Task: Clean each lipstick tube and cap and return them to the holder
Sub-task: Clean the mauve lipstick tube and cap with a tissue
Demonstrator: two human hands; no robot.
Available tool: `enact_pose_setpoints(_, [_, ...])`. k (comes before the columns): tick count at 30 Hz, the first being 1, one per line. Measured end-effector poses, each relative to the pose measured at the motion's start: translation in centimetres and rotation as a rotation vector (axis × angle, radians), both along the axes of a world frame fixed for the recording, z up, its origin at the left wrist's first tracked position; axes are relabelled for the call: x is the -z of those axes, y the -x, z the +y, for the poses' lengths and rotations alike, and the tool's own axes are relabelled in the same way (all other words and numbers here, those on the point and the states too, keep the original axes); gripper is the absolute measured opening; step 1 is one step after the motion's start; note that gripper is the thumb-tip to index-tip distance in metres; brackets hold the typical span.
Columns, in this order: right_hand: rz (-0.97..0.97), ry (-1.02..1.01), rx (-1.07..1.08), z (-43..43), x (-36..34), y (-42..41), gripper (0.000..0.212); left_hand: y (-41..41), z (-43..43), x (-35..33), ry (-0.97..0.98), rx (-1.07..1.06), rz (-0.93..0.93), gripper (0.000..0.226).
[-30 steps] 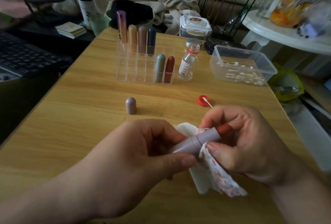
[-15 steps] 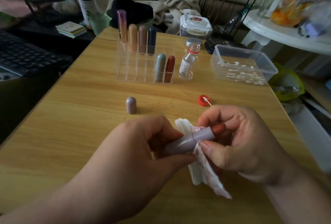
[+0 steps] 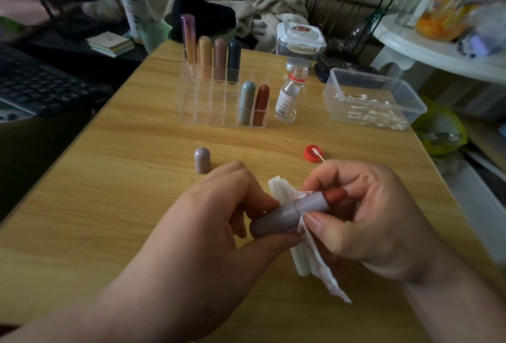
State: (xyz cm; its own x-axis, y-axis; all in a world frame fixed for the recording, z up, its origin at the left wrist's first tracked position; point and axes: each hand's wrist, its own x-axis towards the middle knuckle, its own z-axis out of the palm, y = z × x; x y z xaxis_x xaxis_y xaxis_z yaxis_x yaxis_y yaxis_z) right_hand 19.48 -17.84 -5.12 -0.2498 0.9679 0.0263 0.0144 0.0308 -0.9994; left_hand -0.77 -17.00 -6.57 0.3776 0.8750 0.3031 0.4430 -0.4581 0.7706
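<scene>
- Holder: clear, divided into compartments, standing on the wooden table; all positions below are given from it.
- Back-row lipsticks: four capped tubes standing upright in the holder's rear compartments.
- Front-row lipsticks: two capped tubes, grey-green and red-brown, in the holder's two rightmost front compartments.
- Lipstick tube: mauve and uncapped, with its red-brown bullet exposed. It is held above the table well in front of the holder, lying nearly level with the bullet pointing right.
- Left hand: thumb and fingers curled round the tube's base end, grasping it.
- Right hand: thumb and forefinger pinch a red-stained white tissue against the tube's barrel just below the bullet; the rest of the tissue hangs down.
- Cap: mauve, upright on the table in front of the holder, between it and the left hand.
- Glass bottle: open, just right of the holder.
- Red lid: in front of the holder and to its right, with a cotton swab lying in it.
- Clear box: right of the holder, beyond the bottle, holding cotton swabs.
</scene>
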Motion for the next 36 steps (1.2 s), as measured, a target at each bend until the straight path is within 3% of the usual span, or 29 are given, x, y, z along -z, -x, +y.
enact_pose_setpoints(7, [0.01,0.016,-0.003,0.0,0.0,-0.1,0.015,0.6,0.9,-0.6,0.223,0.215,-0.007,0.03])
enact_pose_setpoints(15, [-0.011,0.072,0.115,0.1,0.7,0.8,0.018,-0.3,0.1,0.3,-0.053,-0.003,0.082,0.026])
enact_pose_setpoints(18, [0.114,0.074,0.139,-0.1,1.3,1.4,0.013,-0.8,0.0,0.0,0.137,-0.09,-0.04,0.028])
enact_pose_setpoints(22, [0.257,0.147,0.066,-0.3,1.9,2.1,0.039,-1.3,0.7,0.2,0.272,-0.135,-0.103,0.024])
enact_pose_setpoints(28, [0.263,0.183,0.167,-0.6,2.3,2.2,0.026,-1.2,2.0,-0.1,0.377,-0.051,-0.134,0.023])
enact_pose_setpoints(31, [0.287,0.263,0.291,-0.2,1.8,1.4,0.026,-1.0,2.8,-1.2,0.329,-0.027,-0.086,0.028])
enact_pose_setpoints(36, [0.205,0.437,0.42,0.3,1.7,-0.1,0.03,0.3,6.7,-3.3,0.04,-0.178,-0.01,0.013])
